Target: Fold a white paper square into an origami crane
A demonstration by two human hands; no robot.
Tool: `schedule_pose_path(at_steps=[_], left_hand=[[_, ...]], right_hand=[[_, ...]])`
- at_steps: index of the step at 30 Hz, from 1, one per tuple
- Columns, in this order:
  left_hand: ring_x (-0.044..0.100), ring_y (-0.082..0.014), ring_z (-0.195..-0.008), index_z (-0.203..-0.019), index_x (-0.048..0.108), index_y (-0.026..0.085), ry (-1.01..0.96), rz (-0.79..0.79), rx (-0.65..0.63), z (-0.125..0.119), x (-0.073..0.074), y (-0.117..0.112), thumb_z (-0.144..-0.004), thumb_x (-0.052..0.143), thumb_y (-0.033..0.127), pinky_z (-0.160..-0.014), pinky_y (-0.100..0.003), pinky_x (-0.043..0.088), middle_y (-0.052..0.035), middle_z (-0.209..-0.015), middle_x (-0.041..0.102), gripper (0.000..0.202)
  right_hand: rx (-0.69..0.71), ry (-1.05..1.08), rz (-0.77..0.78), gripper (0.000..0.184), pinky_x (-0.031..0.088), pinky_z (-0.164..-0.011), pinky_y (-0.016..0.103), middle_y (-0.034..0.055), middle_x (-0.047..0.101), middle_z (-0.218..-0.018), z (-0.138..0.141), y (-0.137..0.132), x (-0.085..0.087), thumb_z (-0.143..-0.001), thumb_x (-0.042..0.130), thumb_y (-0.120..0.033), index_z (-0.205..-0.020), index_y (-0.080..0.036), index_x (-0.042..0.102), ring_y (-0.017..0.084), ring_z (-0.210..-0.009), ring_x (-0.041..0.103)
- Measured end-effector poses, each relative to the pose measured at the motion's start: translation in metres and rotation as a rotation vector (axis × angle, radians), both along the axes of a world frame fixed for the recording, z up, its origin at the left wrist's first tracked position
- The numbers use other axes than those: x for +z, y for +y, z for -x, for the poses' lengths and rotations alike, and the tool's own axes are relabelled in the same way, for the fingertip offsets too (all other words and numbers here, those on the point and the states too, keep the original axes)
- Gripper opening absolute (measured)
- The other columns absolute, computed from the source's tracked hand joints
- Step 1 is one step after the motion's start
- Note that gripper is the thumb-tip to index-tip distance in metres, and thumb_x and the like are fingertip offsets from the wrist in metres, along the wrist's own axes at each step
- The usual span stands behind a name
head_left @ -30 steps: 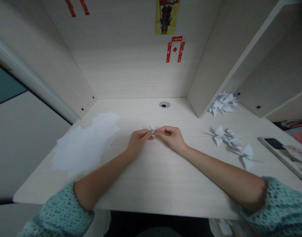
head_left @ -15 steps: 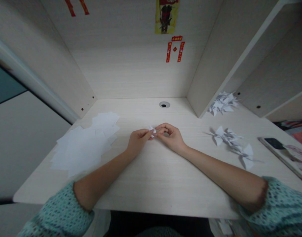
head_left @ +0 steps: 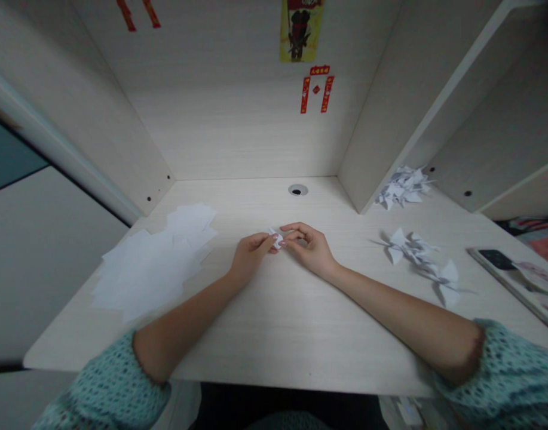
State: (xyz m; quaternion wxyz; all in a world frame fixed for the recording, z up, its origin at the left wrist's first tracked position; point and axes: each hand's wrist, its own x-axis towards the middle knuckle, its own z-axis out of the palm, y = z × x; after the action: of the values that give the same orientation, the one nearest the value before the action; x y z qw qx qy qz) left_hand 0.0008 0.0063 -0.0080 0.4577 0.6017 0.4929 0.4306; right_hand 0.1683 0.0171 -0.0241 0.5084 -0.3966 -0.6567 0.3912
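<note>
Over the middle of the desk (head_left: 274,334), my left hand (head_left: 253,255) is closed, pinching a small piece of folded white paper (head_left: 277,240) between thumb and fingers. My right hand (head_left: 310,246) meets it from the other side, thumb and fingertips drawn together at the paper's right edge. The folds are too small to make out. To the left lies a spread of flat white paper sheets (head_left: 152,263), overlapping one another. Folded paper pieces with pointed wings (head_left: 419,257) lie to the right of my right hand.
A second heap of folded paper (head_left: 403,186) sits farther back, beside the upright divider panel (head_left: 381,119). A phone in a patterned case (head_left: 516,280) lies at the right. The desk has a round cable hole (head_left: 297,190) near the back wall.
Both hands stay nearly in place around the folded paper. My right fingers have shifted very slightly at its edge, and the paper is turned a little.
</note>
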Motion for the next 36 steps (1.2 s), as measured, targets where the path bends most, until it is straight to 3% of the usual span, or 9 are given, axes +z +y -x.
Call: schedule_pose_path(at_steps=[6, 12, 15, 18, 30, 36], left_hand=[[0.065, -0.0177, -0.067, -0.067, 0.069, 0.016, 0.005, 0.022, 0.036, -0.0002, 0.0013, -0.0007, -0.075, 0.06, 0.05, -0.068, -0.027, 0.05, -0.0038, -0.065, 0.069, 0.036], [0.067, -0.0197, -0.074, -0.073, 0.074, 0.016, -0.089, 0.025, 0.095, -0.0017, 0.0025, -0.0019, -0.075, 0.062, 0.048, -0.075, -0.031, 0.051, -0.0037, -0.076, 0.073, 0.034], [0.067, -0.0207, -0.076, -0.071, 0.074, 0.016, -0.076, 0.0, 0.124, -0.0025, 0.003, -0.0027, -0.077, 0.061, 0.047, -0.076, -0.032, 0.051, -0.0029, -0.075, 0.073, 0.034], [0.067, -0.0211, -0.073, -0.071, 0.074, 0.015, -0.11, 0.037, 0.123, -0.0041, 0.0033, -0.0036, -0.076, 0.062, 0.046, -0.076, -0.034, 0.052, -0.0039, -0.073, 0.073, 0.033], [0.063, -0.0158, -0.066, -0.068, 0.07, 0.016, -0.029, -0.006, 0.089, -0.0028, 0.0068, -0.0037, -0.076, 0.062, 0.043, -0.066, -0.026, 0.048, -0.0015, -0.064, 0.069, 0.029], [0.063, -0.0153, -0.069, -0.069, 0.066, 0.015, -0.084, 0.008, 0.059, -0.0022, -0.0012, -0.0007, -0.07, 0.067, 0.04, -0.069, -0.026, 0.048, -0.0026, -0.069, 0.069, 0.026]], right_hand=[[-0.01, -0.068, -0.064, 0.023, 0.049, -0.072, 0.031, 0.0037, 0.072, -0.079, -0.0006, -0.0031, -0.0007, -0.079, 0.065, -0.034, -0.097, -0.021, 0.066, 0.018, -0.073, 0.066], [-0.148, -0.217, -0.248, 0.026, 0.048, -0.071, 0.033, 0.0048, 0.072, -0.085, -0.0021, -0.0067, 0.0004, -0.076, 0.069, -0.037, -0.1, -0.025, 0.07, 0.019, -0.076, 0.063], [-0.183, -0.293, -0.29, 0.032, 0.049, -0.074, 0.035, 0.0051, 0.072, -0.085, -0.0022, -0.009, 0.0036, -0.072, 0.073, -0.041, -0.101, -0.026, 0.071, 0.021, -0.078, 0.062], [-0.215, -0.326, -0.312, 0.027, 0.049, -0.075, 0.037, 0.0045, 0.073, -0.085, -0.0025, -0.0092, 0.0037, -0.076, 0.069, -0.04, -0.1, -0.028, 0.071, 0.022, -0.081, 0.062], [-0.165, -0.255, -0.339, 0.02, 0.048, -0.077, 0.039, 0.0032, 0.073, -0.088, -0.0035, -0.0039, -0.0011, -0.078, 0.068, -0.036, -0.096, -0.031, 0.074, 0.021, -0.081, 0.062], [-0.161, -0.263, -0.355, 0.022, 0.049, -0.076, 0.038, 0.0035, 0.073, -0.087, -0.0031, -0.0054, -0.0003, -0.079, 0.068, -0.035, -0.099, -0.03, 0.073, 0.021, -0.081, 0.062]])
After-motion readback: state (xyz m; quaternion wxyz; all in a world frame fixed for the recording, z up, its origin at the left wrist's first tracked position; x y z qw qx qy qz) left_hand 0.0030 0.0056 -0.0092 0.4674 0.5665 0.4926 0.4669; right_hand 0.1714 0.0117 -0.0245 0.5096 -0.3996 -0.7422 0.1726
